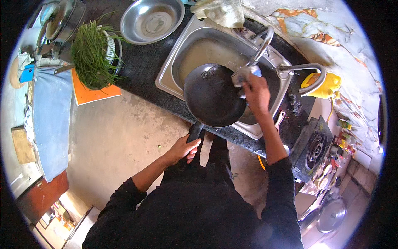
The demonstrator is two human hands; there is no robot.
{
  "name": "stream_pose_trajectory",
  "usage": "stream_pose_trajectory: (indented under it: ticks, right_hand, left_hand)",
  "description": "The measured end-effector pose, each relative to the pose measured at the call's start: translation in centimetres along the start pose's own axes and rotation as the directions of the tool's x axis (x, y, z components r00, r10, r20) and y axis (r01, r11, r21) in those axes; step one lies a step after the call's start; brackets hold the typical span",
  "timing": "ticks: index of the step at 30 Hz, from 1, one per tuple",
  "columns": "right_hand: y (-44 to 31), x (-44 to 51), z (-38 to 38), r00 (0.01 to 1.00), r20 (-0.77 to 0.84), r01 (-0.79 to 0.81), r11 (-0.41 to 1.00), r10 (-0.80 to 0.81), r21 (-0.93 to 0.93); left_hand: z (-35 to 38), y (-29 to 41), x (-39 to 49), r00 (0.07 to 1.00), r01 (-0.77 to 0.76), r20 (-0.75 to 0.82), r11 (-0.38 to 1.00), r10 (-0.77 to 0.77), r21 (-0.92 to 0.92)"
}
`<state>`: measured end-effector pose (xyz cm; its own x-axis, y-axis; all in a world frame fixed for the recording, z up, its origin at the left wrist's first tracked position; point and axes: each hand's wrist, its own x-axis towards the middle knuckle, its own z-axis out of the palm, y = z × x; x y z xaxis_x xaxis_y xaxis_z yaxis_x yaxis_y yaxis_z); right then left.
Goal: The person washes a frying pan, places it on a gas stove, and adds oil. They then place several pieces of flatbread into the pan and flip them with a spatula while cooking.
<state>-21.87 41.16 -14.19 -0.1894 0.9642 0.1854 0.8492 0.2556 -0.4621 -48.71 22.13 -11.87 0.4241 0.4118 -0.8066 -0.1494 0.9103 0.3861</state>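
My left hand [185, 148] is closed around the handle of a black frying pan [214, 96], which is over the near side of a stainless steel sink [168, 76]. Cloudy water lies in the basin beyond the pan. At the pan's right rim, my right hand [257, 93] grips a crumpled grey-and-blue cloth or wad [242, 76], its exact kind unclear. The curved faucet [264, 46] comes down right at the wad, and a little water lies inside the pan near its far rim.
A steel bowl [152, 21] and a bundle of green stalks [93, 59] stand left on the dark counter. To the right are a second curved spout [321, 73], a yellow jug [329, 85], a brush handle [280, 118] and a gas stove [314, 151]. A rag [220, 12] lies behind the sink.
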Motion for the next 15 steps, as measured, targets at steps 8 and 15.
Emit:
stream_pose_trajectory:
  ticks: [8, 15]
  right_hand:
    - [-3.5, 2.8, 12.8, 0.95, 0.305, -0.008, 0.981, 0.068, -0.192]
    - [-9.3, -2.0, 10.3, 0.778, 0.414, 0.359, 0.875, -0.473, 0.324]
  left_hand:
    - [-0.6, -1.1, 0.2, 0.997, 0.018, -0.076, 0.992, -0.009, 0.122]
    - [0.1, -1.7, 0.7, 0.992, -0.024, -0.124, 0.993, 0.038, 0.114]
